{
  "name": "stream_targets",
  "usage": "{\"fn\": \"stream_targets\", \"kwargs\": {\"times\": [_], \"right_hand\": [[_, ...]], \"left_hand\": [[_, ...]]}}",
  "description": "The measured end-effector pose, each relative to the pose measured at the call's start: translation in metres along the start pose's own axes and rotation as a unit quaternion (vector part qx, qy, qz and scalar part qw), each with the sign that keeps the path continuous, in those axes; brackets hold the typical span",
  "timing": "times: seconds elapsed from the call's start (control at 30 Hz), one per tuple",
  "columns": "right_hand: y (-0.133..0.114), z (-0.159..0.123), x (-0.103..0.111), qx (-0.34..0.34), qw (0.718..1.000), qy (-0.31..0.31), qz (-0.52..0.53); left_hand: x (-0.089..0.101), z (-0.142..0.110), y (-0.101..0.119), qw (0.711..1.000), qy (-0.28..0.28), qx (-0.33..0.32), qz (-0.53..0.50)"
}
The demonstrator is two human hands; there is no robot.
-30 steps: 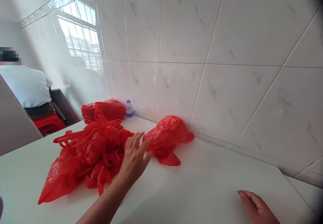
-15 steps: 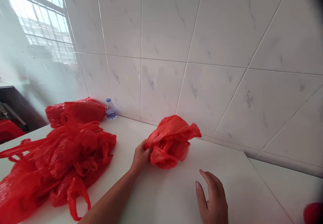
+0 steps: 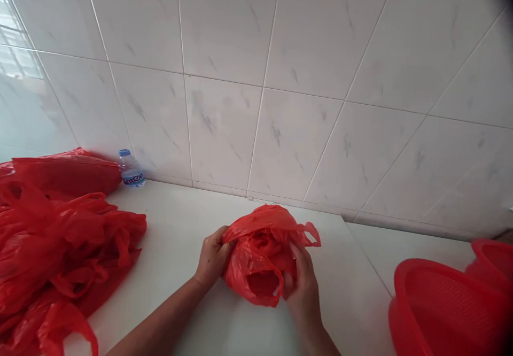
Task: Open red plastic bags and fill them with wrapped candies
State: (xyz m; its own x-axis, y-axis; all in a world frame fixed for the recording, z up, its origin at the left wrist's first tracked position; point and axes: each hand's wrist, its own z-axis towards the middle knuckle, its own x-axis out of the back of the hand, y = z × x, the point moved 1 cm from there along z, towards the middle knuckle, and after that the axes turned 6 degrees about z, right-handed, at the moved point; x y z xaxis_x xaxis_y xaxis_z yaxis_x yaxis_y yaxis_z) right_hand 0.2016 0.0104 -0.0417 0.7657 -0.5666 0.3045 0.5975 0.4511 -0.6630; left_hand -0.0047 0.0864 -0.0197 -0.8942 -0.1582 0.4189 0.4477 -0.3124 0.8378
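A crumpled red plastic bag point(image 3: 256, 260) is held up over the white table point(image 3: 176, 206) between my two hands. My left hand point(image 3: 214, 257) is closed on its left edge, thumb toward me. At the bag's right side, my right hand point(image 3: 300, 281) grips the plastic, with some of its fingers hidden behind or inside the folds. One handle loop sticks out to the right, and a round opening in the bag faces me. Left of my left arm lies a heap of loose red plastic bags point(image 3: 80, 249), their handles tangled.
Behind the heap rests a fuller red bundle point(image 3: 68, 174) against the tiled wall point(image 3: 224, 126). A small water bottle point(image 3: 131, 170) with a blue cap stands beside it. Red plastic baskets point(image 3: 441, 302) sit at the right.
My right hand has come in from the right and taken hold of the bag. The view has swung right, bringing the red baskets into sight.
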Motion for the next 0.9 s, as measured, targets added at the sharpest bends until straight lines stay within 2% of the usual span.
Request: {"fn": "stream_targets", "kwargs": {"times": [0.07,0.13,0.2,0.27,0.33,0.43,0.5,0.57,0.6,0.63,0.67,0.7,0.73,0.8,0.9], "right_hand": [[0.016,0.005,0.007,-0.14,0.988,0.022,0.054],[0.033,0.009,0.016,-0.297,0.942,0.061,0.145],[0.046,0.013,0.024,-0.373,0.899,0.082,0.213],[0.053,0.016,0.029,-0.389,0.883,0.088,0.25],[0.055,0.017,0.031,-0.396,0.873,0.09,0.27],[0.055,0.015,0.03,-0.404,0.861,0.089,0.295],[0.054,0.013,0.029,-0.404,0.857,0.088,0.309],[0.054,0.012,0.028,-0.4,0.856,0.082,0.317],[0.052,0.012,0.028,-0.396,0.858,0.074,0.318],[0.05,0.012,0.028,-0.393,0.86,0.059,0.32],[0.048,0.012,0.027,-0.388,0.862,0.038,0.323],[0.044,0.012,0.027,-0.383,0.864,0.011,0.326],[0.04,0.012,0.026,-0.376,0.866,-0.018,0.329],[0.033,0.013,0.025,-0.359,0.868,-0.068,0.336],[0.026,0.015,0.024,-0.349,0.868,-0.106,0.338]], "left_hand": [[0.008,0.007,-0.007,0.998,0.041,0.008,0.041],[0.022,0.017,-0.019,0.992,0.095,0.025,0.083],[0.041,0.027,-0.033,0.979,0.155,0.046,0.124],[0.059,0.036,-0.045,0.964,0.202,0.054,0.165],[0.069,0.042,-0.052,0.954,0.216,0.047,0.203],[0.066,0.043,-0.051,0.94,0.224,0.023,0.255],[0.055,0.037,-0.041,0.914,0.268,-0.042,0.303],[0.037,0.025,-0.027,0.878,0.301,-0.168,0.331],[0.026,0.017,-0.019,0.867,0.286,-0.241,0.328],[0.014,0.007,-0.01,0.866,0.248,-0.308,0.308],[0.001,-0.003,-0.003,0.874,0.182,-0.355,0.278],[-0.013,-0.013,0.004,0.883,0.093,-0.39,0.242],[-0.026,-0.023,0.011,0.899,0.024,-0.39,0.198],[-0.05,-0.038,0.019,0.937,-0.072,-0.326,0.106],[-0.072,-0.049,0.023,0.966,-0.16,-0.205,0.011]]}}
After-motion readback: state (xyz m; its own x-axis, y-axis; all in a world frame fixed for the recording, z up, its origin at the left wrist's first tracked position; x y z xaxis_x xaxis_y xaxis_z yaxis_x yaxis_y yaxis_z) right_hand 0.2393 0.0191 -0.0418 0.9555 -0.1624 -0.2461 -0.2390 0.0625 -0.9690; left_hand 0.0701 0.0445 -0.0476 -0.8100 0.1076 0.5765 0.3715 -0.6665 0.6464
